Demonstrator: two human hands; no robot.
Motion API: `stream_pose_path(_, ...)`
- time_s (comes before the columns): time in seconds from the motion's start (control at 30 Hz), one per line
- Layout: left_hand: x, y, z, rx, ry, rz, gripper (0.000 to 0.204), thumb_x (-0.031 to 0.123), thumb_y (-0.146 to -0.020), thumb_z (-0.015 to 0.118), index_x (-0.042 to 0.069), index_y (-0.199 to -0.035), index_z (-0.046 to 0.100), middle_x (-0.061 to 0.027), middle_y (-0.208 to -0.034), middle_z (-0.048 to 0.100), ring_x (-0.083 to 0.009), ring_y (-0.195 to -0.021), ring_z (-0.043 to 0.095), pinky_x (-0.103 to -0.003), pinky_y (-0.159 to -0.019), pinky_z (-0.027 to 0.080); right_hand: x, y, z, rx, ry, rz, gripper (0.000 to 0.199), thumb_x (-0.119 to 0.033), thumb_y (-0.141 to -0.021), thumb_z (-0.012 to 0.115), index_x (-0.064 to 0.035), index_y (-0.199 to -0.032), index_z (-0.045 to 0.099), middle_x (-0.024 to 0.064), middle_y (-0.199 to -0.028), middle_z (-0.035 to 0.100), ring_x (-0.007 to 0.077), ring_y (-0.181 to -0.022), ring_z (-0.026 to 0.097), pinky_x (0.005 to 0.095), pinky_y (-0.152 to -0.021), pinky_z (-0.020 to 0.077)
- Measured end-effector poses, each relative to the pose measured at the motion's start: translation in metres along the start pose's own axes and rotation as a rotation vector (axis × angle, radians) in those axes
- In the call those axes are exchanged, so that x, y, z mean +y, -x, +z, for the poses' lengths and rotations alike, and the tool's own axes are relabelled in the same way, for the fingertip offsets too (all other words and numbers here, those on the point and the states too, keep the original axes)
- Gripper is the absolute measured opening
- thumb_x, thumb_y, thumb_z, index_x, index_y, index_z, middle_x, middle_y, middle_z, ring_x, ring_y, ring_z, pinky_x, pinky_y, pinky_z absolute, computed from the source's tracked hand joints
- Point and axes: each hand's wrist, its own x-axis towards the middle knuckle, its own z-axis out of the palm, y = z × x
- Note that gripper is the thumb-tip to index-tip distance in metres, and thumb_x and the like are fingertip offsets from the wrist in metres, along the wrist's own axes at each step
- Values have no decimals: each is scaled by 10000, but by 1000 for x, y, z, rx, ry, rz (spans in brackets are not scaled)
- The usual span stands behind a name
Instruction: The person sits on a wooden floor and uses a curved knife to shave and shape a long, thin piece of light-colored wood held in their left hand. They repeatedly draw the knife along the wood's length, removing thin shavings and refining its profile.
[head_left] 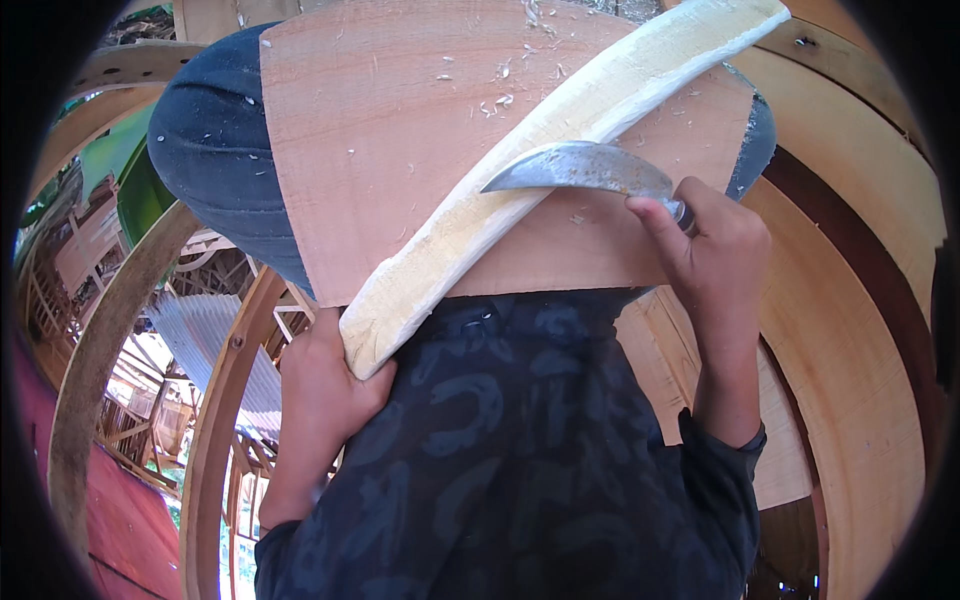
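Note:
A long, pale, peeled piece of wood (560,130) slants across my lap, its near end at the lower left and its far end at the upper right. My left hand (335,375) is closed around the near end. In my right hand (715,235) is a curved knife (590,165) with a broad, rust-spotted metal blade; its grip is mostly hidden in my fist. The blade lies across the middle of the wood, tip pointing left. Beneath the wood, a flat reddish-brown board (380,120) rests over my thighs.
Small pale shavings (497,103) are scattered on the board. Wide wooden planks (850,330) stand at my right. On the left are wooden posts (215,420), a corrugated sheet (205,325) and a green curved object (140,190).

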Motion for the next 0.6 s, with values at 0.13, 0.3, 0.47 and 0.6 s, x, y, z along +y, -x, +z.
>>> stream_pose_path(0.13,2,-1,1,-15,2,10,461,195,-627,730,-37,-976,537,-266,-818,635,-446,-788,630,-479,-711,503,16,-5,-2,43,87,10,584,-569,-778,689,-47,-589,511,102,-493,484,296,-452,506,358,-432,385)
stream_pose_path(0.3,-1,5,0,3,35,-6,419,168,-624,711,-33,-950,538,-263,-802,636,-446,-792,629,-475,-710,500,102,-15,-27,237,0,515,590,-538,-890,605,26,-716,601,92,-497,435,174,-462,374,313,-472,331)
stream_pose_path(0.47,-1,-4,-6,-115,66,-10,382,106,-620,651,-43,-961,567,-269,-804,639,-445,-808,634,-459,-730,504,41,-1,-27,54,-76,302,558,-521,-868,638,8,-698,603,91,-484,447,188,-439,410,313,-455,340)
stream_pose_path(0.6,0,-4,-8,-153,186,-8,380,93,-615,628,-46,-967,588,-263,-828,646,-441,-824,637,-434,-753,505,1,1,4,38,-83,-1,542,-527,-803,697,-44,-612,543,95,-485,472,254,-418,448,338,-426,354)
